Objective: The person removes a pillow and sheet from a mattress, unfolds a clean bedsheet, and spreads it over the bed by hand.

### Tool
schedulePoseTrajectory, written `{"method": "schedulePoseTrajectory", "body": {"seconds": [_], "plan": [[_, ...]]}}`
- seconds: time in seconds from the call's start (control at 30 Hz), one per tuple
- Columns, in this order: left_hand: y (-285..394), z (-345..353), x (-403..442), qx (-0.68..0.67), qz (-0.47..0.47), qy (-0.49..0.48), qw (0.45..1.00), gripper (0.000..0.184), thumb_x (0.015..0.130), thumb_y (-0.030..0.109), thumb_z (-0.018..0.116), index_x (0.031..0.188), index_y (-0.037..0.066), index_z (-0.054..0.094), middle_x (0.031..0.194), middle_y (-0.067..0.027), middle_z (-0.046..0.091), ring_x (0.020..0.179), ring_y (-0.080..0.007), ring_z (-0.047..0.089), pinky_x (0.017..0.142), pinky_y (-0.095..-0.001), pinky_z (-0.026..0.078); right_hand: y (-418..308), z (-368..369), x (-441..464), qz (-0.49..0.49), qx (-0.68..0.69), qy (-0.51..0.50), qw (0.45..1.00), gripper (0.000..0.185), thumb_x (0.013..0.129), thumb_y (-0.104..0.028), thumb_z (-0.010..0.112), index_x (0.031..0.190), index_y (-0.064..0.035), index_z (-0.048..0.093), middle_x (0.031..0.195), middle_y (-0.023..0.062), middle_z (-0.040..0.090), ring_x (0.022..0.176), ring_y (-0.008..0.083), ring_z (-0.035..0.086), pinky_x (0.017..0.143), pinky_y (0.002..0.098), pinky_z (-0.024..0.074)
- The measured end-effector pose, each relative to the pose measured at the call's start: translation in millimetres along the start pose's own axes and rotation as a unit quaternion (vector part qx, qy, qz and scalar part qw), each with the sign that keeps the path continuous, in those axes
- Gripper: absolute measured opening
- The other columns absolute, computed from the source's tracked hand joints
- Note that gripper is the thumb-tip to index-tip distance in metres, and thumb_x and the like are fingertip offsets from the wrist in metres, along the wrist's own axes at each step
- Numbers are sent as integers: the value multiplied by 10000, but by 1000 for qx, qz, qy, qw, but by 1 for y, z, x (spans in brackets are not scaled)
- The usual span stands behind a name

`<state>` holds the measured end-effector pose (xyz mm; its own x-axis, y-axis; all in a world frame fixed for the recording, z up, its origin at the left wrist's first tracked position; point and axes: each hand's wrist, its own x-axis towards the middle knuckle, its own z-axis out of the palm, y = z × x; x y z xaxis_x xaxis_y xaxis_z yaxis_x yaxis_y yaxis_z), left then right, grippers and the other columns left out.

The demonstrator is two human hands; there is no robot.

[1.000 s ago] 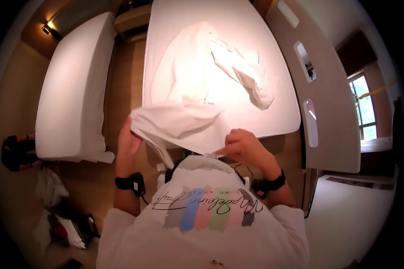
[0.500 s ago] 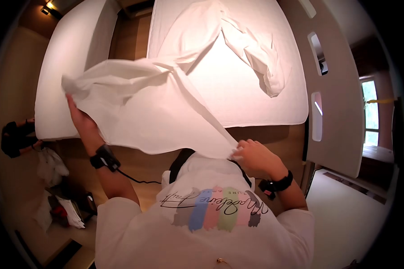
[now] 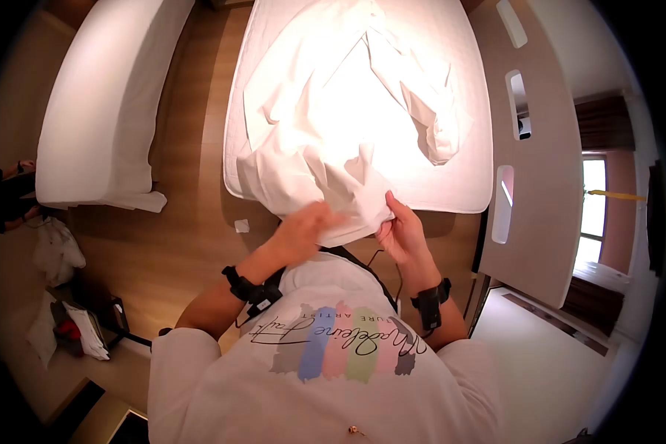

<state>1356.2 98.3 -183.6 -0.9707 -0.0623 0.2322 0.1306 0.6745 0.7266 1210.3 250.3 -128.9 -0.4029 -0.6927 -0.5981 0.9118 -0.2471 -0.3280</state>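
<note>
the left hand [image 3: 303, 231] has swung inward, its grip too blurred to tell, the right hand [image 3: 402, 231] pinching the sheet [image 3: 292, 174].

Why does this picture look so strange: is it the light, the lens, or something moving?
All three, in the head view: strong light washes out the middle of the mattress and much of the white cloth, hiding folds; the window glares too; the lens bows straight edges and leaves the corners black; the left hand is smeared, probably by motion, while the right hand looks sharper.
</note>
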Motion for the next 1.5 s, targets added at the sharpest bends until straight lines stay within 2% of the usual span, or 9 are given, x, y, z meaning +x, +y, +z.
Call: {"method": "schedulePoseTrajectory", "body": {"seconds": [0.07,0.33,0.43,0.7,0.77,0.83,0.93,1.07,1.5], "plan": [[-7,5,-6,-93,-217,142,961,516,634,3,614,1120,101,471,853,-106,453,808,-324,492,724,-375,431,0,-6,-5,-14,-38,-54,998,387,921,-189,431,1222,47,372,1101,102,537,949,161,562,779,283,472],[-64,12,-16,94,-263,240,930,309,617,-7,620,901,74,531,946,-115,454,892,-335,468,760,-388,413,-13,31,-65,-45,-160,-102,981,408,857,-92,536,1220,26,390,1104,108,539,955,175,559,795,297,464],[-88,-17,-35,144,-273,269,912,276,643,-17,578,901,67,526,894,-122,475,848,-331,489,751,-375,420,-39,35,-95,-227,-212,-87,946,418,831,-10,528,1225,28,394,1102,111,542,960,178,563,808,315,468],[-204,-247,-191,416,-361,378,744,208,773,88,541,972,32,562,953,-148,596,881,-312,580,747,-398,451,-230,-98,-147,-485,-223,114,838,221,827,-23,476,1035,-64,540,965,7,560,696,55,508,546,167,412],[-138,-306,-188,393,-503,427,640,272,780,98,553,1038,15,572,991,-145,617,898,-278,597,756,-397,465,-332,-204,-199,-592,-128,259,752,143,827,-81,522,958,-52,570,947,66,567,690,129,515,605,277,429],[-172,-370,-308,324,-357,421,769,333,771,234,576,999,-8,586,902,-122,631,785,-248,590,667,-349,469,-324,-216,-280,-434,-683,516,281,214,743,-58,529,923,52,568,934,159,608,782,265,582,702,314,470],[-126,-356,-329,249,-402,448,759,327,768,228,578,1001,-2,580,907,-119,626,794,-245,585,676,-347,466,-328,-300,-357,-429,-481,570,510,316,779,-67,534,1088,-7,529,903,134,619,761,249,615,644,362,501],[-130,-287,-345,115,-508,440,732,321,765,219,581,1004,5,572,914,-114,619,805,-241,578,689,-344,463,-282,-371,-374,-367,-312,586,651,328,776,-79,544,1095,-6,524,919,139,613,781,252,609,662,361,497],[-122,-66,-379,-103,-754,175,625,309,756,191,592,1014,29,546,934,-99,595,843,-229,557,729,-335,451,-29,-450,-291,-63,-213,541,812,374,768,-119,579,1117,-2,511,970,154,593,847,261,590,718,358,484]]}}
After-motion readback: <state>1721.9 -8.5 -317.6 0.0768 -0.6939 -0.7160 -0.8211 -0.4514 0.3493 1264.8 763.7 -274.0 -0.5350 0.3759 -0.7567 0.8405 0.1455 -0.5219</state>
